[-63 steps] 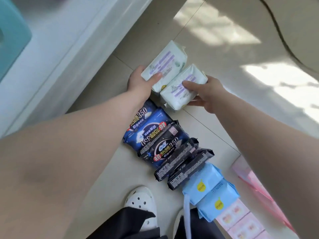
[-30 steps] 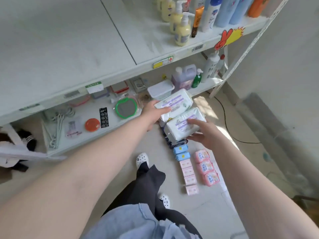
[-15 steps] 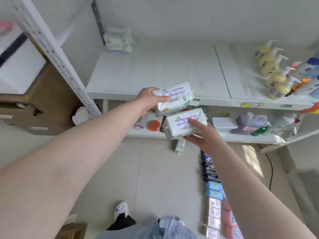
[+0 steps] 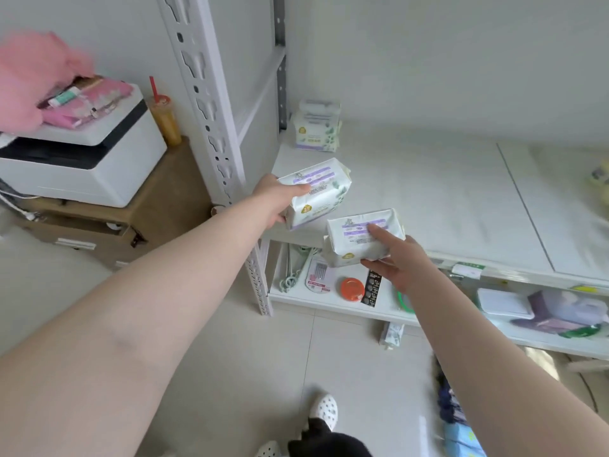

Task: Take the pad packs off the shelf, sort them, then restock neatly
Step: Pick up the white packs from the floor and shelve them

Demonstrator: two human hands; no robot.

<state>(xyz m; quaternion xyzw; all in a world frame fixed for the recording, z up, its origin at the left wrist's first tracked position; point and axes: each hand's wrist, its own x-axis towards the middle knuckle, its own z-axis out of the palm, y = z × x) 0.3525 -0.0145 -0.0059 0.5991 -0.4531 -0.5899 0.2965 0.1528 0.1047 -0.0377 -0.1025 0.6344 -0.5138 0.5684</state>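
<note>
Left hand [image 4: 275, 201] grips one white pad pack [image 4: 318, 192], right hand [image 4: 400, 262] pinches another pad pack [image 4: 361, 237] — both above the shelf [image 4: 428, 192]. Probably light, soft, slick film — hold by the ends.

Both arms reach forward; the left hand [image 4: 275, 201] grips a pad pack [image 4: 316, 192], the right hand [image 4: 400, 262], lower, grips another pack [image 4: 361, 237].

My arms are bare, with no sleeves showing. Below, I see white perforated clogs [image 4: 324, 411] on my feet. Dark trousers [image 4: 329, 445] sit above them.
</note>
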